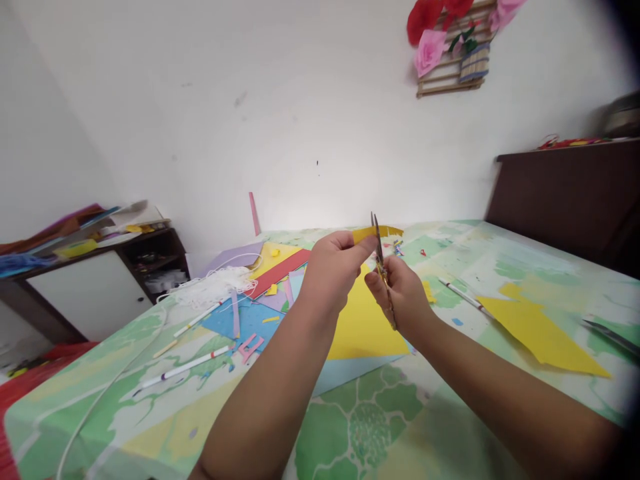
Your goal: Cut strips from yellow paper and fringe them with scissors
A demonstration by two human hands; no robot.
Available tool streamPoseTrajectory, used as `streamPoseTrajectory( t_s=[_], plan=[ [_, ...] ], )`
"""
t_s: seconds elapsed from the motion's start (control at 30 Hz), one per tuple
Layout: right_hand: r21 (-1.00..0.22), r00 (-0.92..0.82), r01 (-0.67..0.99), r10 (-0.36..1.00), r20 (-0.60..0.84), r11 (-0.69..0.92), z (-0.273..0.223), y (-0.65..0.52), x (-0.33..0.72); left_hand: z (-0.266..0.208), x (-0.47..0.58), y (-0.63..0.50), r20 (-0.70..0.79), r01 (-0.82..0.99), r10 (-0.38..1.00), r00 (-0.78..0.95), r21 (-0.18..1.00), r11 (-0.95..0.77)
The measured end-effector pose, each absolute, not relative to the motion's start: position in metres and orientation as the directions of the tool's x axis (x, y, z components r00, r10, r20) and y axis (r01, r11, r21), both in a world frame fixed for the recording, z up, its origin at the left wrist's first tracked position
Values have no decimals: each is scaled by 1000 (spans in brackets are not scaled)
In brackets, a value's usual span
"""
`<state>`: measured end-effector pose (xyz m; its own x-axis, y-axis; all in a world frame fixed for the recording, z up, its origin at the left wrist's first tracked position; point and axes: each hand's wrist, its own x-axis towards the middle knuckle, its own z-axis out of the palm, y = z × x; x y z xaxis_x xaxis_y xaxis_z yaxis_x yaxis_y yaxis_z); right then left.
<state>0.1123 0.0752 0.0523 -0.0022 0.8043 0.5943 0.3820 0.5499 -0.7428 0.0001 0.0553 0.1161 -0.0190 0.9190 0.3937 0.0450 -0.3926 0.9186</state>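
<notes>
My left hand (333,267) pinches a narrow yellow paper strip (392,231), held up above the table. In my right hand (403,293) is a pair of scissors (379,243), its blades pointing up and slightly parted. The blades cross the strip just beside my left fingertips. Cuts show along the edge of the strip's right part. Below both hands lies a large yellow sheet (363,327) on top of a light blue sheet (350,379).
Left are white string (213,288), a red sheet (280,273), blue paper (245,321), pink scraps (250,347) and a marker (187,367). Right are another marker (465,297), a torn yellow sheet (543,337) and a dark blade-like tool (613,335). Cabinets flank the flowered tablecloth (240,427).
</notes>
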Motion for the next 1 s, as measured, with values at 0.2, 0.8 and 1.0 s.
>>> streamPoseTrajectory(
  t_s=[0.2,0.8,1.0],
  plan=[
    [-770,26,351,816,577,533,50,75,112,115,-1,56,381,23,924,-5,924,-381],
    [-807,24,288,839,544,515,54,74,113,113,3,58,405,-125,914,14,908,-400],
    [-812,15,278,842,539,514,54,74,113,113,3,57,420,-111,908,-6,902,-418]
  ],
)
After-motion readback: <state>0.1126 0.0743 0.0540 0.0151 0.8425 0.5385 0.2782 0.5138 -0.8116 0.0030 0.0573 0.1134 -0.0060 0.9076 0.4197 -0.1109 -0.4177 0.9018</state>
